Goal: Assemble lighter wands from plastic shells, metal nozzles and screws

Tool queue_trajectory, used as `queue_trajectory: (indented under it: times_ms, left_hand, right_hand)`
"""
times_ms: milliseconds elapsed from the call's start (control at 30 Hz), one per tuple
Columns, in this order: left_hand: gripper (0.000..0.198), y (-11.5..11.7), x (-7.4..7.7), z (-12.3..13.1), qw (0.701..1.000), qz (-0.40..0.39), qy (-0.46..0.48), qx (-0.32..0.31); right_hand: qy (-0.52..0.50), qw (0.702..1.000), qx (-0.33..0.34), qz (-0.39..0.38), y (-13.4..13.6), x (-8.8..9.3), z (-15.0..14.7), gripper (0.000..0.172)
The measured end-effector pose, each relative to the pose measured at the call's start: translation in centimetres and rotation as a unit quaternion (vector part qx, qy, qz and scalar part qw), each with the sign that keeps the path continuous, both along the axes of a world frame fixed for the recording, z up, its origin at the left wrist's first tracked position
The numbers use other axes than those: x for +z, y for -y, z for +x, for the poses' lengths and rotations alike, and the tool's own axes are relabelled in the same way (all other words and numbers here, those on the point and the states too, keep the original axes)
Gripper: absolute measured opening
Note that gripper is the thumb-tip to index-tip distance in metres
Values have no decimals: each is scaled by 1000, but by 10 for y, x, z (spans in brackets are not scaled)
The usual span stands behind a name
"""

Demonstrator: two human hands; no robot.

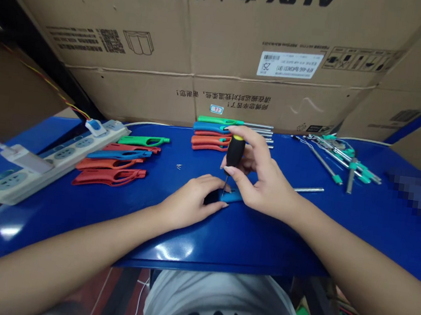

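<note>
My right hand (262, 176) grips a black and yellow screwdriver (235, 153), held upright with its thin shaft pointing down. The tip meets a blue stick lighter (232, 197) lying on the blue table. Curled around the lighter's handle end, my left hand (189, 198) holds it down and hides much of it. The lighter's metal tube (309, 190) sticks out to the right, beyond my right wrist. Several tiny screws (179, 166) lie on the table behind my left hand.
At left are several coloured lighter handle shells (110, 176) beside a white power strip (60, 159) with plugs. Stick lighters (210, 141) are stacked behind my hands. Metal tubes with teal parts (348, 156) lie back right. A cardboard wall (145, 93) borders the table's rear.
</note>
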State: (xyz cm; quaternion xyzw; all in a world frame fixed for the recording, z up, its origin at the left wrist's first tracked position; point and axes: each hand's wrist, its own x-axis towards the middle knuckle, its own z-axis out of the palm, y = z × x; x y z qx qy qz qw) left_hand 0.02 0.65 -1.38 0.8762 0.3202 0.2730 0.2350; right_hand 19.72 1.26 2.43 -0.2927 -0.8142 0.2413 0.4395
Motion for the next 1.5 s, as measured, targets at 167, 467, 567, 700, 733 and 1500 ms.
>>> queue_trajectory:
  times_ms: [167, 467, 567, 700, 733, 1500]
  left_hand:
    - [24, -2, -4, 1, 1000, -11, 25, -12]
    - [21, 0, -3, 2, 999, 21, 16, -22]
    - [23, 0, -2, 2, 1000, 10, 12, -17]
    - [23, 1, -1, 2, 1000, 1, 9, -13]
    - [24, 1, -1, 2, 1000, 4, 8, -13]
    - [22, 1, -3, 2, 1000, 5, 7, -13]
  right_hand:
    - [42, 998, -35, 39, 3, 0, 0, 70]
    - [64, 984, -73, 151, 4, 0, 1, 62]
    - [42, 996, -29, 70, 3, 3, 1, 58]
    - [10, 1000, 14, 17, 0, 6, 3, 54]
    - [14, 999, -11, 41, -2, 5, 5, 54]
    - [49, 996, -48, 62, -6, 21, 19, 43]
